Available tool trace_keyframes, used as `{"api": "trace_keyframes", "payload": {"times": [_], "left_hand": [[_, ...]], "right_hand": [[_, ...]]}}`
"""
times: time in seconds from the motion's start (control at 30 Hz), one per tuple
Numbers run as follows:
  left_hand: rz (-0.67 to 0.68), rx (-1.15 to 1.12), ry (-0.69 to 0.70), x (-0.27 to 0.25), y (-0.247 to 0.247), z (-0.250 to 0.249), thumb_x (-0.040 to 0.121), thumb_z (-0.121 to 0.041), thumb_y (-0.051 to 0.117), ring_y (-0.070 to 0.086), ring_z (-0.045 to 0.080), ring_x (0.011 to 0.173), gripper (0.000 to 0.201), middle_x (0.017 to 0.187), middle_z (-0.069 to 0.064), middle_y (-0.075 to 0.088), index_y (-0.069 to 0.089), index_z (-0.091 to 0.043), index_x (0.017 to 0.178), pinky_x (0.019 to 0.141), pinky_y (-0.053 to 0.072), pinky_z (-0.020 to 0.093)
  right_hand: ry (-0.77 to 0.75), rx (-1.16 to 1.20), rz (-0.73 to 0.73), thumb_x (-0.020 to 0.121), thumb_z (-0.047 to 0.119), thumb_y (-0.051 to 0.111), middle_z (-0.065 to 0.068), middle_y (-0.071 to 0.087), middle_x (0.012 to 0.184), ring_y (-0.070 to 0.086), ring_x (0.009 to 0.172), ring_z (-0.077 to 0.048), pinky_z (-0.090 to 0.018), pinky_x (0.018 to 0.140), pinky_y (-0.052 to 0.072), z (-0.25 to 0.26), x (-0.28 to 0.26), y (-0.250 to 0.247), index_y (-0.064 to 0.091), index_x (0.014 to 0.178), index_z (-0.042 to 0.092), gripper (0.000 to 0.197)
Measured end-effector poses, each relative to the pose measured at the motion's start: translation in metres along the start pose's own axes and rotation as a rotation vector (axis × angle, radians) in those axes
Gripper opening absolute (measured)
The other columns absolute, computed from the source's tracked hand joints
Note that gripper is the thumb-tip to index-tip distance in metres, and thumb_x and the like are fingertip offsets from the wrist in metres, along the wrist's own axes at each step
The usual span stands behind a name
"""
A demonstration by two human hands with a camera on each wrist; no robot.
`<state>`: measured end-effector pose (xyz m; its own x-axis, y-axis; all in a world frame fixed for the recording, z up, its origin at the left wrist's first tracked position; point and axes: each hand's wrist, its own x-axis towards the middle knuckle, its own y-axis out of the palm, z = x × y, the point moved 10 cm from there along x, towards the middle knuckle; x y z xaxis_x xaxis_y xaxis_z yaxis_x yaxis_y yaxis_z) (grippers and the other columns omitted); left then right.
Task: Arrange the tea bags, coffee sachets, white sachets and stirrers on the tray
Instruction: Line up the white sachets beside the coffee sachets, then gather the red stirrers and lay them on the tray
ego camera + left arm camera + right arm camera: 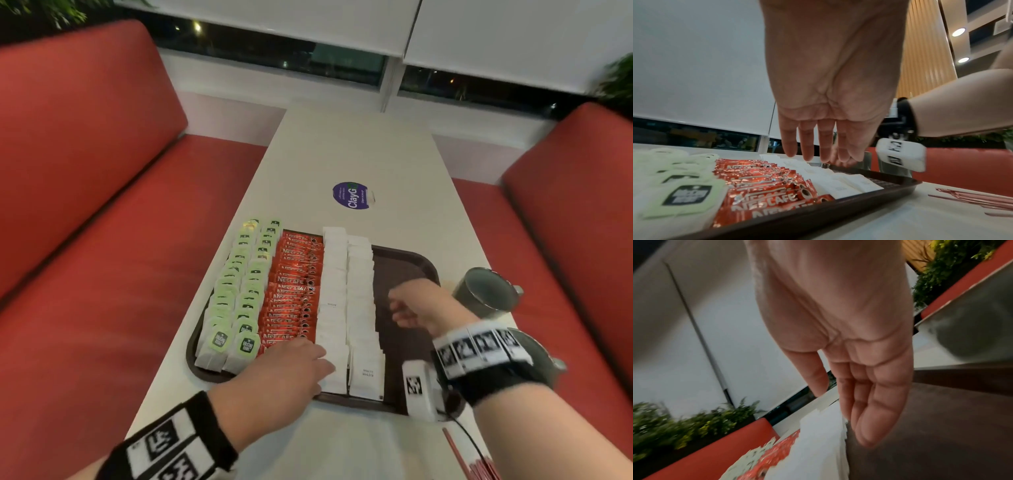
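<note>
head view shows both hands empty, fingers straight, left hand (pixel 291 363) on the white sachets (pixel 346 308) at six o'clock of the tray (pixel 421 267), right hand (pixel 416 305) beside them; press evenly so rows stay straight, i'd judge.

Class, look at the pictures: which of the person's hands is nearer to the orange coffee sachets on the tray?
Left. The left hand lies over the near end of the coffee sachets; the right hand hovers beyond the white sachets, over bare tray.
</note>
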<state>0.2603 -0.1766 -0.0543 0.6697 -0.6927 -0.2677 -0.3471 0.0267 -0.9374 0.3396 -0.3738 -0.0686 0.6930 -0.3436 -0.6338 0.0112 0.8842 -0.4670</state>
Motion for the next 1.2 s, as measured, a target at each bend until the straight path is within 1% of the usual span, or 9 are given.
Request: {"api": "trace_keyframes", "payload": {"times": [0.17,0.33,0.47,0.53,0.67,0.83,0.97,1.07,1.2], "left_hand": [[-0.072,-0.088,-0.025,-0.009,-0.014,-0.001,0.099,-0.028,0.04,0.035,0.014,0.13,0.039,0.139,-0.006,0.044,0.044,-0.026,0.139,0.109,0.027,0.028],[-0.083,-0.102,-0.024,-0.01,-0.018,-0.014,0.099,-0.029,0.043,0.037,0.012,0.127,0.039,0.137,-0.01,0.046,0.045,-0.028,0.138,0.109,0.029,0.028],[-0.062,-0.097,-0.05,-0.017,-0.017,-0.02,0.098,-0.028,0.043,0.037,0.012,0.128,0.04,0.138,-0.009,0.047,0.045,-0.026,0.138,0.11,0.03,0.029],[-0.066,-0.088,-0.065,-0.019,-0.02,-0.022,0.098,-0.027,0.044,0.038,0.013,0.129,0.04,0.137,-0.008,0.048,0.045,-0.025,0.138,0.11,0.031,0.031],[-0.127,-0.102,-0.094,-0.025,-0.033,-0.034,0.097,-0.029,0.045,0.04,0.013,0.128,0.038,0.137,-0.008,0.049,0.048,-0.026,0.135,0.108,0.033,0.029],[-0.212,-0.329,-0.129,-0.039,-0.023,-0.06,0.094,-0.034,0.053,0.047,0.004,0.118,0.031,0.129,-0.014,0.054,0.057,-0.031,0.124,0.099,0.035,0.018],[-0.165,-0.468,-0.144,-0.046,0.007,-0.079,0.091,-0.036,0.057,0.048,-0.002,0.102,0.025,0.12,-0.019,0.055,0.059,-0.036,0.116,0.092,0.038,0.014],[-0.102,-0.449,-0.149,-0.045,0.028,-0.095,0.092,-0.037,0.056,0.049,0.0,0.104,0.028,0.121,-0.018,0.054,0.059,-0.034,0.12,0.092,0.037,0.013],[-0.025,-0.405,-0.115,-0.038,0.052,-0.12,0.092,-0.037,0.055,0.047,0.004,0.119,0.031,0.125,-0.016,0.054,0.056,-0.033,0.122,0.103,0.035,0.019]], "right_hand": [[0.059,-0.203,0.133,0.098,0.01,0.044,-0.011,0.055,0.076,0.056,0.066,-0.021,-0.029,0.064,0.051,-0.05,-0.034,0.03,0.054,0.098,0.002,0.012],[-0.127,-0.233,0.089,0.091,0.005,0.048,-0.019,0.065,0.108,0.066,0.099,-0.03,-0.04,0.087,0.056,-0.04,-0.041,0.039,0.058,0.099,0.008,0.013],[-0.145,-0.122,0.083,0.091,0.0,0.049,-0.007,0.059,0.082,0.06,0.086,-0.021,-0.037,0.09,0.054,-0.041,-0.06,0.03,0.059,0.098,0.004,0.014],[-0.2,-0.149,0.033,0.091,0.0,0.048,-0.009,0.057,0.088,0.056,0.087,-0.022,-0.038,0.093,0.052,-0.042,-0.07,0.02,0.06,0.114,-0.004,0.026],[-0.301,-0.077,0.029,0.094,0.011,0.046,-0.007,0.065,0.095,0.062,0.079,-0.017,-0.033,0.082,0.055,-0.047,-0.11,0.012,0.06,0.115,0.01,0.025],[-0.514,-0.255,0.124,0.093,0.023,0.052,0.004,0.066,0.102,0.063,0.088,-0.01,-0.025,0.079,0.051,-0.082,-0.175,0.007,0.062,0.115,0.025,0.024],[-0.49,-0.313,0.066,0.092,0.025,0.053,0.014,0.063,0.093,0.057,0.08,0.002,-0.011,0.07,0.043,-0.141,-0.195,-0.035,0.062,0.108,0.031,0.019],[-0.386,-0.422,-0.069,0.088,0.023,0.057,0.015,0.062,0.093,0.056,0.082,-0.002,-0.006,0.064,0.037,-0.187,-0.187,-0.073,0.063,0.11,0.028,0.023],[-0.309,-0.557,-0.175,0.082,0.032,0.064,0.002,0.054,0.12,0.05,0.113,-0.018,-0.022,0.092,0.038,-0.227,-0.171,-0.098,0.056,0.125,0.02,0.045]]}}
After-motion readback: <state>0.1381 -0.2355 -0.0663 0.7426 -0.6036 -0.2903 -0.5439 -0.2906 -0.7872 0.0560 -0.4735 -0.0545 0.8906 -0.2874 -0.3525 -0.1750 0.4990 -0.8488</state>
